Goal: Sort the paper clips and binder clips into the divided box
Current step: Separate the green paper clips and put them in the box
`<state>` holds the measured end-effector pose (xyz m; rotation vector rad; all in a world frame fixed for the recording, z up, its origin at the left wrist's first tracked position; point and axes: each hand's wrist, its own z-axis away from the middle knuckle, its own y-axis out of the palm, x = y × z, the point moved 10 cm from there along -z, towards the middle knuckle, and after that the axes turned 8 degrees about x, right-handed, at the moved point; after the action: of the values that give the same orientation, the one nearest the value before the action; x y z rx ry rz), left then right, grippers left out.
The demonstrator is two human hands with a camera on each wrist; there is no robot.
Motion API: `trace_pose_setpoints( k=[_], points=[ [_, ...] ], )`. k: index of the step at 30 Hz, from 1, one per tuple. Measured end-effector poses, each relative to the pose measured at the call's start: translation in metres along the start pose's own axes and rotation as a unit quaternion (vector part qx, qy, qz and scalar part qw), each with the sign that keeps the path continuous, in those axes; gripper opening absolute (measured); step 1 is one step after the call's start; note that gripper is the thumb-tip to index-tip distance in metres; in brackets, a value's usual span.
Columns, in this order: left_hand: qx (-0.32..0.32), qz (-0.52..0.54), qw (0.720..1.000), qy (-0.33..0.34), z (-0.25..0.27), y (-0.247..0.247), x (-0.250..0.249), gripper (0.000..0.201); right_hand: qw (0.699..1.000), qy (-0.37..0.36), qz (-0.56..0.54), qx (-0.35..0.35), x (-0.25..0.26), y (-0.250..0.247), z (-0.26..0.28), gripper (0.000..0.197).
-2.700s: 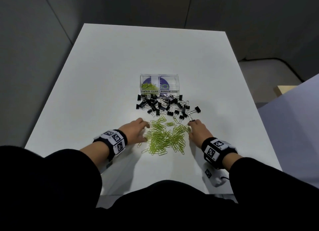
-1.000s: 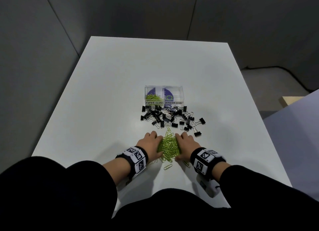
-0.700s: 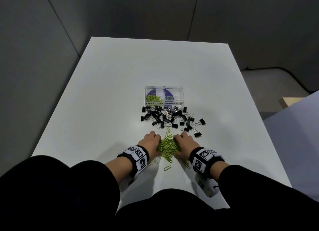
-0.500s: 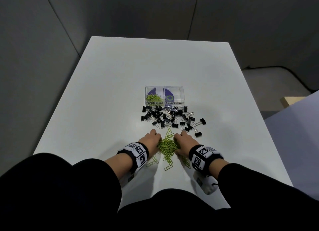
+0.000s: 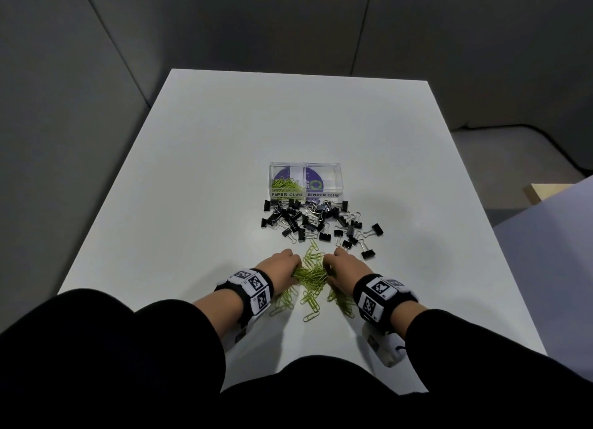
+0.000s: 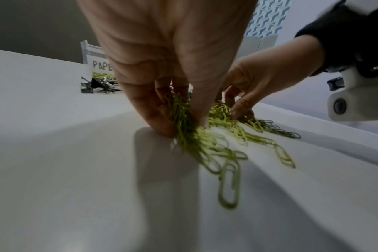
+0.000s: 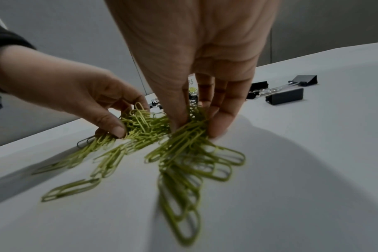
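Note:
A heap of green paper clips (image 5: 312, 276) lies on the white table between my two hands. My left hand (image 5: 278, 268) pinches a bunch of paper clips (image 6: 184, 122) between thumb and fingers at the table surface. My right hand (image 5: 345, 270) pinches another bunch of paper clips (image 7: 191, 126) the same way. Loose clips trail toward me. Black binder clips (image 5: 316, 221) lie scattered just beyond the hands. Behind them stands the clear divided box (image 5: 305, 183); its left compartment, labelled PAPER CLIPS, holds some green clips, and the right one is labelled BINDER CLIPS.
The white table (image 5: 224, 140) stretches bare beyond and to the left of the box. Its near edge runs just under my forearms. A binder clip (image 5: 368, 253) lies close to my right hand's fingers. Grey walls surround the table.
Both hands swept inward from the sides of the spread clips, gathering them into a narrow heap. Their fingers have now curled in and pinch bunches of clips.

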<state>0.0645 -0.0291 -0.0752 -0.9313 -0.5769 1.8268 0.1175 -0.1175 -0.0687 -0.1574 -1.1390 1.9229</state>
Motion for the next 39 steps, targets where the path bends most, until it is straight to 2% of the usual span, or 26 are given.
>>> trace_pose_setpoints(
  k=[7, 23, 29, 34, 39],
  points=[
    [-0.031, 0.011, 0.999, 0.022, 0.005, -0.012, 0.004, 0.031, 0.998, -0.046, -0.022, -0.022, -0.004, -0.005, 0.005, 0.027],
    [-0.052, 0.045, 0.996, 0.056, 0.020, -0.030, 0.011, 0.027, 0.997, -0.068, -0.033, -0.031, -0.003, -0.031, 0.019, 0.023],
    [-0.094, 0.092, 0.988, 0.085, 0.037, -0.054, 0.009, 0.025, 0.993, -0.096, -0.041, -0.057, 0.008, -0.076, 0.035, 0.022],
    [-0.152, 0.109, 0.978, 0.094, 0.045, -0.101, 0.012, 0.024, 0.981, -0.119, -0.072, -0.134, 0.020, -0.135, 0.038, 0.023],
    [-0.222, 0.141, 0.961, 0.086, 0.048, -0.160, 0.031, 0.024, 0.963, -0.118, -0.129, -0.207, 0.033, -0.180, 0.013, 0.017]
  ],
)
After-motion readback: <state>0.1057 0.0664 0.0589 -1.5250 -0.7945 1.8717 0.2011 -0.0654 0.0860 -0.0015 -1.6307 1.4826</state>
